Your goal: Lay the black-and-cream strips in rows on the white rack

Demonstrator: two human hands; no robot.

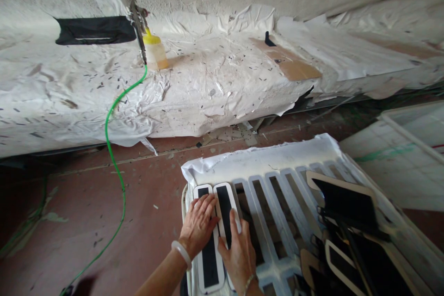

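Both hands (pixel 198 225) (pixel 239 252) flat, fingers spread

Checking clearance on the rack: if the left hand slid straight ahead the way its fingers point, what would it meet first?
The left hand lies flat on the two black strips, fingers aimed up and right. Going on, it would probably meet the rack's crumpled white-wrapped top edge first; depth is uncertain.

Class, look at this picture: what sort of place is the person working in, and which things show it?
Probably a small workshop: a paper-covered workbench flecked with scraps, a glue bottle by a green hose, and a slatted rack where both hands press black-and-white strips.
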